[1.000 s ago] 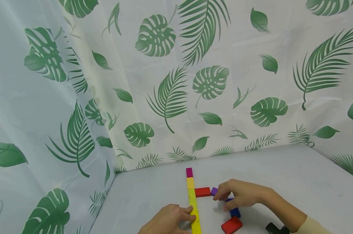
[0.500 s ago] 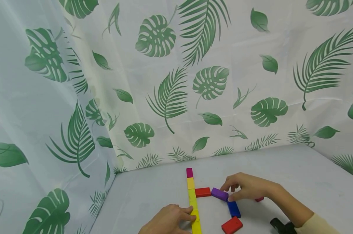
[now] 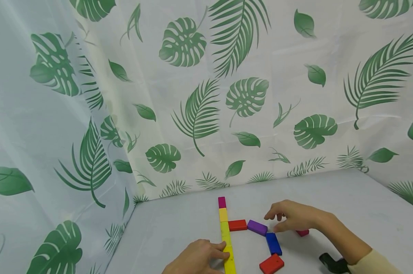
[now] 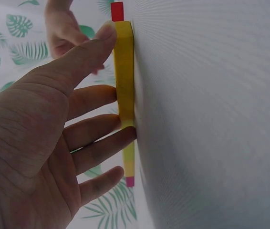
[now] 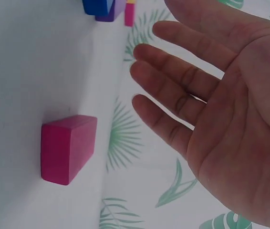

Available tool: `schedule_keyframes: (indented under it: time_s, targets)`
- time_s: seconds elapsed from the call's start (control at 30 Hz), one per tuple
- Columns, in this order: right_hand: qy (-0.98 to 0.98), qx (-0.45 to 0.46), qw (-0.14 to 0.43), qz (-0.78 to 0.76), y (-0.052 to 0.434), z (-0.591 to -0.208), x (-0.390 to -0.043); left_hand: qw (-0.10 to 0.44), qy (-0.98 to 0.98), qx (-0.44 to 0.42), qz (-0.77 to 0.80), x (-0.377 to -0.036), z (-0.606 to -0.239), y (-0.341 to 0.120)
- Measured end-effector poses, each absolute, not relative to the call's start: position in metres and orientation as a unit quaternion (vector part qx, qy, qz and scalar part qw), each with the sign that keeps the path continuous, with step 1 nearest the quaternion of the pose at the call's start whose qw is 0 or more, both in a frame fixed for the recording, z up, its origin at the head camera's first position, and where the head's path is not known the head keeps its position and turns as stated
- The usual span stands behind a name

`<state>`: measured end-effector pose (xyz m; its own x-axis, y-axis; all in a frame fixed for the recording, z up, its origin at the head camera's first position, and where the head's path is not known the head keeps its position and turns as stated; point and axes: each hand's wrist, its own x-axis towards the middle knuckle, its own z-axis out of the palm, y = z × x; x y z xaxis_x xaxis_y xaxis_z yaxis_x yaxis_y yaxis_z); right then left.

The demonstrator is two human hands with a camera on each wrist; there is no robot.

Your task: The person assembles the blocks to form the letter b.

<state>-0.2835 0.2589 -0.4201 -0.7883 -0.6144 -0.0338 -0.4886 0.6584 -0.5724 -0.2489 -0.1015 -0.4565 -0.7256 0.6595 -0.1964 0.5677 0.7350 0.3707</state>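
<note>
Left hand [image 3: 196, 260] w/ fingers straight pressing the yellow bar [image 3: 228, 247]; right hand [image 5: 221, 109] spread, empty over magenta block [image 5: 68, 148]; careless sweep prob knocks purple block [image 3: 257, 227] crooked.

A leaf-print cloth [image 3: 199, 114] hangs behind the white table [image 3: 346, 198], a black object [image 3: 333, 262] at its near edge.

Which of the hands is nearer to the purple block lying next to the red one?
Right. The right hand hovers open just right of the purple block, not touching it. The left hand rests against the yellow bar, farther away.
</note>
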Motion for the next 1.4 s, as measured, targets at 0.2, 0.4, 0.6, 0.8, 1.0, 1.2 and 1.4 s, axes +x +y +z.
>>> schedule_keyframes:
  time_s: [0.2, 0.4, 0.6, 0.8, 1.0, 1.2, 1.4]
  targets:
    - [0.912, -0.282, 0.117, -0.274, 0.263, -0.421, -0.284, 0.161, 0.916, 0.335, 0.150, -0.250, -0.458, -0.102]
    - [0.922, -0.260, 0.114, -0.262, 0.267, -0.421, -0.285, 0.160, 0.917, 0.334, 0.148, -0.250, -0.457, -0.101]
    - [0.929, -0.245, 0.116, -0.253, 0.272, -0.422, -0.286, 0.165, 0.919, 0.323, 0.154, -0.250, -0.458, -0.101]
    - [0.932, -0.239, 0.108, -0.250, 0.276, -0.424, -0.287, 0.169, 0.920, 0.317, 0.155, -0.251, -0.459, -0.101]
    - [0.950, -0.189, 0.095, -0.232, 0.283, -0.428, -0.291, 0.169, 0.920, 0.319, 0.154, -0.251, -0.458, -0.101]
    - [0.958, -0.164, 0.100, -0.211, 0.286, -0.429, -0.293, 0.167, 0.920, 0.323, 0.150, -0.251, -0.458, -0.100]
    - [0.963, -0.145, 0.106, -0.199, 0.286, -0.431, -0.293, 0.166, 0.924, 0.313, 0.144, -0.249, -0.459, -0.100]
